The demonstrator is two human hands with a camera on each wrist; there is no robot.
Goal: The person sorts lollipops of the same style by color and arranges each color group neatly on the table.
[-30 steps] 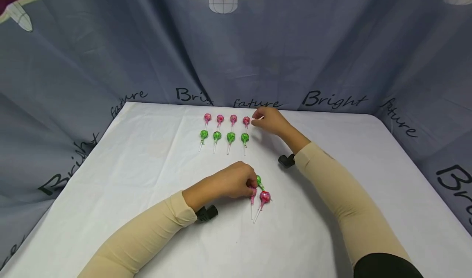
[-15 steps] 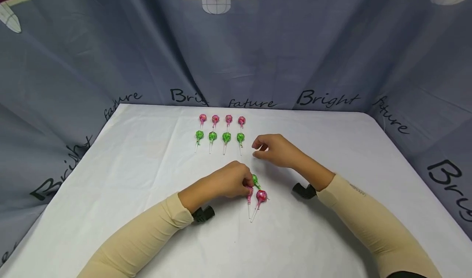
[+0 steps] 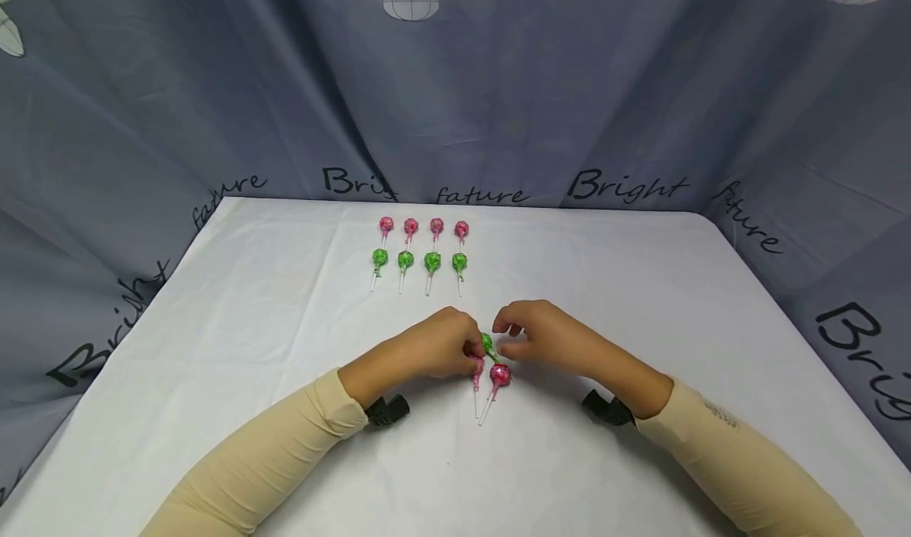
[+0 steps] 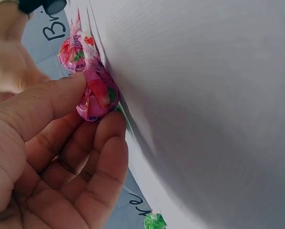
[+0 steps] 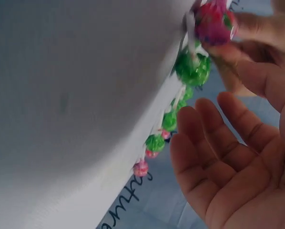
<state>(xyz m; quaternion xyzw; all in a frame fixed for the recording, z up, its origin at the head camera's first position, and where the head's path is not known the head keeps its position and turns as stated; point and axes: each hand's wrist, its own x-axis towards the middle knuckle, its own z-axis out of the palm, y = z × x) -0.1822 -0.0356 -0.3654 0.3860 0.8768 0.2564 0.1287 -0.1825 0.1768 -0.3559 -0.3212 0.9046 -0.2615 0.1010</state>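
Three loose lollipops lie close together on the white table point(image 3: 640, 300): a green lollipop point(image 3: 487, 343), and two pink ones point(image 3: 500, 376) point(image 3: 477, 366). My left hand point(image 3: 471, 351) pinches the left pink lollipop point(image 4: 97, 95) between thumb and fingers; the other pink one point(image 4: 73, 47) lies just beyond it. My right hand point(image 3: 507, 339) hovers beside the green lollipop point(image 5: 192, 69) with fingers spread and relaxed, holding nothing. The pink lollipop point(image 5: 211, 24) shows past it.
At the back of the table lie a row of pink lollipops point(image 3: 424, 227) and, in front of it, a row of green lollipops point(image 3: 420, 261). A grey printed curtain point(image 3: 213, 110) surrounds the table on three sides. Black wrist cameras point(image 3: 387, 410) point(image 3: 605, 409) sit at both cuffs.
My right hand has drawn back from the far pink row to the near cluster, beside the green lollipop. My left hand has stayed on the pink lollipop.
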